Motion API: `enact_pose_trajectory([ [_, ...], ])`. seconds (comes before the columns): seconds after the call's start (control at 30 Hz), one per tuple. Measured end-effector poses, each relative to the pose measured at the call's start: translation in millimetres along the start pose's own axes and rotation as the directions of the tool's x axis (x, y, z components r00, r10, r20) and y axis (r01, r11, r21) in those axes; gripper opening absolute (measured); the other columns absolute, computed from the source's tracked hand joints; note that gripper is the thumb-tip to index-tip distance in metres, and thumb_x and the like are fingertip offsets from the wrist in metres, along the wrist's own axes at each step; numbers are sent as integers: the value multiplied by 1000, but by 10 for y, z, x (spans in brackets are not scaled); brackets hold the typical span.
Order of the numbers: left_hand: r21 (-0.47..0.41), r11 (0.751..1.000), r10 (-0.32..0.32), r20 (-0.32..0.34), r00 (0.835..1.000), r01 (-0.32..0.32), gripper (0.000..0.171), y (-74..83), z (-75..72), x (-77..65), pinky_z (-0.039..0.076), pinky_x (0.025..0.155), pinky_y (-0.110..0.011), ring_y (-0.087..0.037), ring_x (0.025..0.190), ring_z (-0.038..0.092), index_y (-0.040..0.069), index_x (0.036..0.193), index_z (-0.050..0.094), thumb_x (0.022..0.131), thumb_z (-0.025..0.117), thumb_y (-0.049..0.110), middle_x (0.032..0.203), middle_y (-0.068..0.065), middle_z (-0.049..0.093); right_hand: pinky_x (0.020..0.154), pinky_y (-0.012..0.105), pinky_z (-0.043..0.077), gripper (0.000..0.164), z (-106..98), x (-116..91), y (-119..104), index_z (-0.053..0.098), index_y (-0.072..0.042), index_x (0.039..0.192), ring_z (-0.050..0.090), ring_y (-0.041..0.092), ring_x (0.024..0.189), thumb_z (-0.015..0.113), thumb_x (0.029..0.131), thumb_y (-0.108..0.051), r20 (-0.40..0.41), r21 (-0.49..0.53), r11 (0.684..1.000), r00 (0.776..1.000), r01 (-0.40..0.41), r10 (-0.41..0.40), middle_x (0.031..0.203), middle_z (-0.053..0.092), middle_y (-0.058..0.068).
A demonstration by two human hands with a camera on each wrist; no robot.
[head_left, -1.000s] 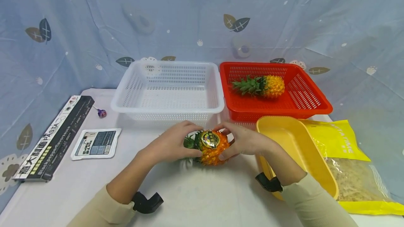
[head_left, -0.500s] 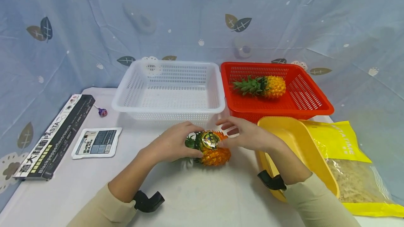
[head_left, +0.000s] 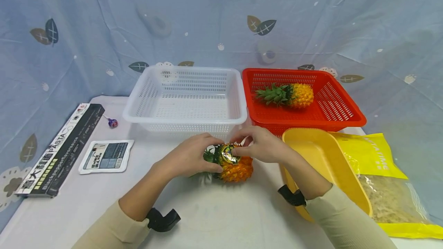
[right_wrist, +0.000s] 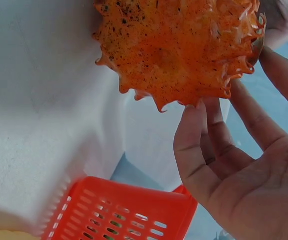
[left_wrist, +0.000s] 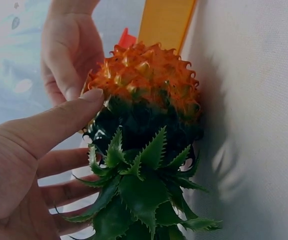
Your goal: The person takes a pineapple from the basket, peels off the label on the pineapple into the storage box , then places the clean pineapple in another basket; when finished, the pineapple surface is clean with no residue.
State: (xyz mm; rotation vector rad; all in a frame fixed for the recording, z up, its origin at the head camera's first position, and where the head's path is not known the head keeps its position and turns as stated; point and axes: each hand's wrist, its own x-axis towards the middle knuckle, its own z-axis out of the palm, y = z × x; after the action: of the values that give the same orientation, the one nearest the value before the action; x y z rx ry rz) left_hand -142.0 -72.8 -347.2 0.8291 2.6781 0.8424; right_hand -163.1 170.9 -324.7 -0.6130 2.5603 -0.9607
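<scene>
A glossy orange artificial pineapple (head_left: 237,172) lies on the white table, its green crown toward the left. My left hand (head_left: 194,155) grips it at the crown end, the thumb (left_wrist: 78,107) across the near side and the fingers behind the leaves. On the pineapple's upper side is a round gold-and-black label (head_left: 226,153). My right hand (head_left: 266,145) holds the fruit end, thumb at the label and bent fingers on the far side. Close up in the right wrist view, fingertips (right_wrist: 191,112) meet the spiky base.
Behind stand a white basket (head_left: 183,121) and a red basket (head_left: 277,115) containing another pineapple (head_left: 301,95). To the right are a yellow tray (head_left: 320,145) and a pasta bag (head_left: 384,191). Leftward lie a long pasta box (head_left: 62,149), a lollipop (head_left: 112,123) and a white packet (head_left: 105,156).
My right hand lifted its fingers off the pineapple's end, then came back with the thumb on the label and the fingers bent on the far side. The left hand has stayed in place.
</scene>
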Motion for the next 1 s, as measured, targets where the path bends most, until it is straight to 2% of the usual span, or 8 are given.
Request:
enact_pose_trajectory([
  [0.27, 36, 999, 18, 5, 1000, -19, 62, -4, -9, 8, 50, 108, -46, -25, 120, 62, 15, 138, 65, 82, 87, 35, 128, -2, 68, 73, 29, 58, 26, 9, 14, -9, 73, -20, 111, 60, 21, 94, 81, 89, -31, 5, -12, 1000, 1000, 0, 0, 103, 69, 1],
  [0.5, 47, 999, 19, 15, 1000, -20, 64, -1, -14, 10, 49, 110, -48, -27, 124, 61, 14, 140, 64, 83, 86, 33, 131, -4, 67, 69, 31, 57, 17, 5, 25, -42, 70, -18, 98, 60, 23, 92, 83, 87, -22, -39, 11, 1000, 999, 23, -23, 95, 67, 2],
  [0.7, 46, 999, 14, 21, 1000, -15, 65, 8, -25, 14, 49, 110, -48, -27, 125, 61, 15, 140, 63, 82, 87, 32, 131, -4, 67, 68, 31, 56, 13, -9, 42, -41, 69, -17, 93, 59, 22, 83, 81, 88, -13, -36, 49, 998, 998, 44, -42, 86, 65, 3],
  [1.0, 38, 999, -2, 33, 999, 1, 66, 15, -33, 19, 49, 110, -47, -26, 125, 61, 15, 141, 63, 82, 87, 31, 132, -4, 67, 72, 33, 58, 4, -35, 54, -37, 72, -8, 98, 59, 23, 84, 73, 94, -10, 0, 126, 991, 999, 44, -44, 89, 66, 5],
])
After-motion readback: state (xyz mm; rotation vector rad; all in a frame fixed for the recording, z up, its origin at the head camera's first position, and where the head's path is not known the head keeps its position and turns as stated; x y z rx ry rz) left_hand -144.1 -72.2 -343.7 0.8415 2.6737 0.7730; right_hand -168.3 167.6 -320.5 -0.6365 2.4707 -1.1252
